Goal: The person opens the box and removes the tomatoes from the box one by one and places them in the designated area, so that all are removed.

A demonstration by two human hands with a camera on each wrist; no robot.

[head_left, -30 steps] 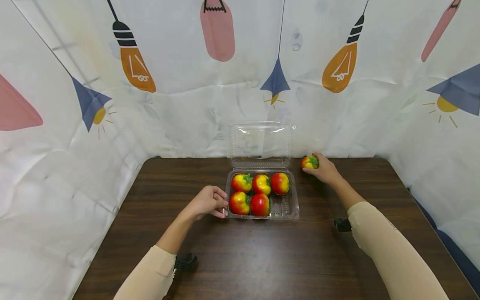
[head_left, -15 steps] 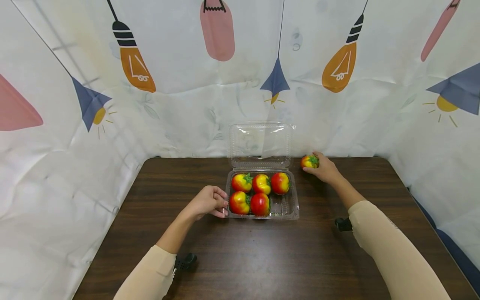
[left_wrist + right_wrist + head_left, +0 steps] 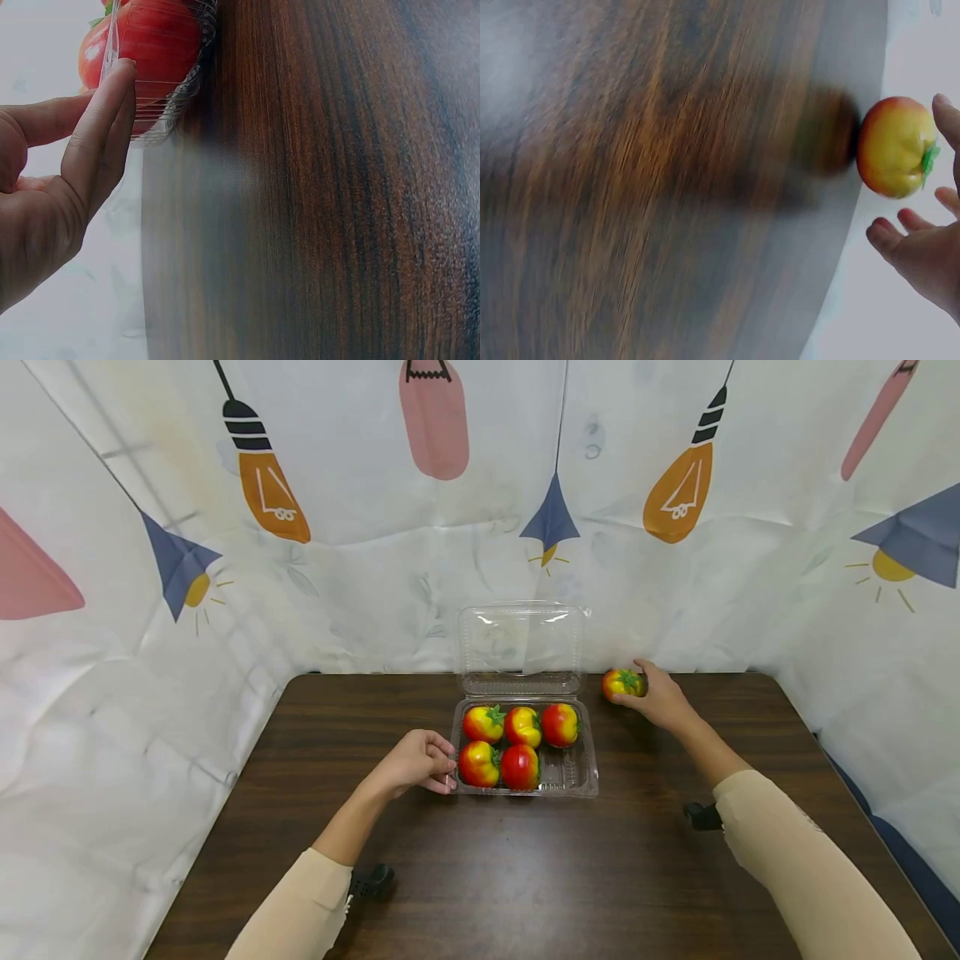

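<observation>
In the head view my left hand [image 3: 415,763] pinches the left rim of a clear plastic clamshell box [image 3: 559,773]. The left wrist view has thumb and fingers at that clear rim [image 3: 111,46], beside a red fruit [image 3: 161,49]. Several red-and-yellow fruits with green leafy tops, tomato-like, sit in the box; its front right spot is bare. Right of the box, another such fruit [image 3: 619,683] stands on the table. My right hand [image 3: 663,700] is spread behind and beside it. In the right wrist view, a gap shows between the fingers [image 3: 885,234] and the fruit [image 3: 895,150].
The box's clear lid [image 3: 521,643] stands raised at the back, against a white curtain [image 3: 375,602] printed with lamps and bulbs. Dark brown wood table [image 3: 510,877] lies in front of the box. Black straps [image 3: 371,882] sit on both forearms.
My right hand has let go of the fruit and drawn a little to the right, fingers spreading. The fruit stays on the table. The left hand keeps its hold on the box.
</observation>
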